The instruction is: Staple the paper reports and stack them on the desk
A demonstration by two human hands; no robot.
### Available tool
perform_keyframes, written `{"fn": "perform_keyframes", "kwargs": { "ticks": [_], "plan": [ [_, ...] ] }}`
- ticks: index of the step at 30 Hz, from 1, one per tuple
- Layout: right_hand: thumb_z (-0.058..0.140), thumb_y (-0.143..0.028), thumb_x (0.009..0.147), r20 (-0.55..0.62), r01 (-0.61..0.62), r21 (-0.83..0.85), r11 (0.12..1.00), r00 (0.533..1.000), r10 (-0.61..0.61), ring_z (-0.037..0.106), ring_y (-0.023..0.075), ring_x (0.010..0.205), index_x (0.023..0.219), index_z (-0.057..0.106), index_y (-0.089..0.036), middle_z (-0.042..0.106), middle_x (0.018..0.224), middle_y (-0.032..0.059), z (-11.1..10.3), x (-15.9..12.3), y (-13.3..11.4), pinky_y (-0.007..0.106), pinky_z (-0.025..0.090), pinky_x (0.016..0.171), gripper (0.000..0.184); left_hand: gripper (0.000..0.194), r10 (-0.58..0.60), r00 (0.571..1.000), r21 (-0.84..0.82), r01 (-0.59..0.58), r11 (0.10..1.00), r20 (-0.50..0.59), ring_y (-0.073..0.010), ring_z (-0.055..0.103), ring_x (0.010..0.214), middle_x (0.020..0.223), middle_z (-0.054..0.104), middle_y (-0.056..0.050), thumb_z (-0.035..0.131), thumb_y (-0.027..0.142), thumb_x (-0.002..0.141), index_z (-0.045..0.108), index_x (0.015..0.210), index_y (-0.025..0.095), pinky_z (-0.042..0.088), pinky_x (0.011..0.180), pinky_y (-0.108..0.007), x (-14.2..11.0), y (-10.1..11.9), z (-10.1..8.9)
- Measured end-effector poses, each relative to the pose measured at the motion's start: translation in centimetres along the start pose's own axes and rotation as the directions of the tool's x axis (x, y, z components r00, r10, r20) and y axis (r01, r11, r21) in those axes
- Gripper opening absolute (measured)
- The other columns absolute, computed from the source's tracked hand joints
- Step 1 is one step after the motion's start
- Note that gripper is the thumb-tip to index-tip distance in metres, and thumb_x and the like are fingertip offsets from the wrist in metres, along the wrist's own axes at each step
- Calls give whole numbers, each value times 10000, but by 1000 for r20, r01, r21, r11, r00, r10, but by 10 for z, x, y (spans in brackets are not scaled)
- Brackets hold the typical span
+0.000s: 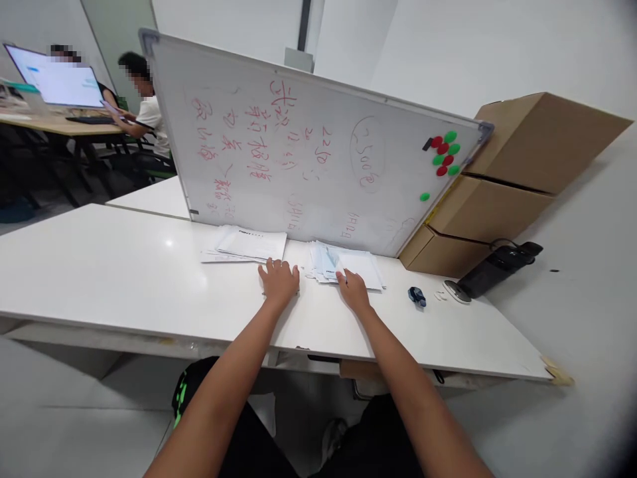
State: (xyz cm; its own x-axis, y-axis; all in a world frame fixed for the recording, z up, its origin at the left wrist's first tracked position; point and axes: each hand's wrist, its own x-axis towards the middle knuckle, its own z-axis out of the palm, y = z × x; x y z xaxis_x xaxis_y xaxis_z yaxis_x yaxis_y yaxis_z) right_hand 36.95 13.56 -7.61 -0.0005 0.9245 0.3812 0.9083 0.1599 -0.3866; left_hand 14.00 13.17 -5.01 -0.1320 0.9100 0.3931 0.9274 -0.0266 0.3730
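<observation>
My left hand (279, 282) rests palm down on the white table, fingers spread. Its fingertips reach the front right corner of a stack of white printed papers (251, 243). To the right, my right hand (354, 290) is at the front edge of a second, looser stack of papers (365, 267) with pale blue print. Its thumb and fingers are closed on paper at that edge; how many sheets they grip cannot be made out. Both stacks lie flat against the foot of the whiteboard.
A whiteboard (308, 153) with red writing and round magnets leans behind the papers, against cardboard boxes (517, 143). At the right lie a black bottle (497, 269) and a small dark blue object (417, 297). Two people sit by a monitor (60, 76) at far left.
</observation>
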Motion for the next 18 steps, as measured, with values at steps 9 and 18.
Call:
{"fn": "perform_keyframes", "kwargs": {
  "ticks": [9,18],
  "plan": [
    [301,-497,969,-36,3,-24,1000,999,-4,522,259,1221,1241,572,-139,611,1268,148,0,5,-1,421,325,1070,525,363,37,992,-8,-39,999,-124,-336,391,1297,1184,640,-144,369,346,930,674,1004,162,178,1077,-555,3,1,3],
    [501,-600,860,41,104,-128,986,994,-100,428,309,1302,1262,571,-130,508,1372,196,5,13,2,459,278,1092,623,433,144,976,-52,-154,987,-166,-248,582,979,987,705,-86,285,403,971,670,968,205,249,1020,-442,-3,3,-8]
  ]
}}
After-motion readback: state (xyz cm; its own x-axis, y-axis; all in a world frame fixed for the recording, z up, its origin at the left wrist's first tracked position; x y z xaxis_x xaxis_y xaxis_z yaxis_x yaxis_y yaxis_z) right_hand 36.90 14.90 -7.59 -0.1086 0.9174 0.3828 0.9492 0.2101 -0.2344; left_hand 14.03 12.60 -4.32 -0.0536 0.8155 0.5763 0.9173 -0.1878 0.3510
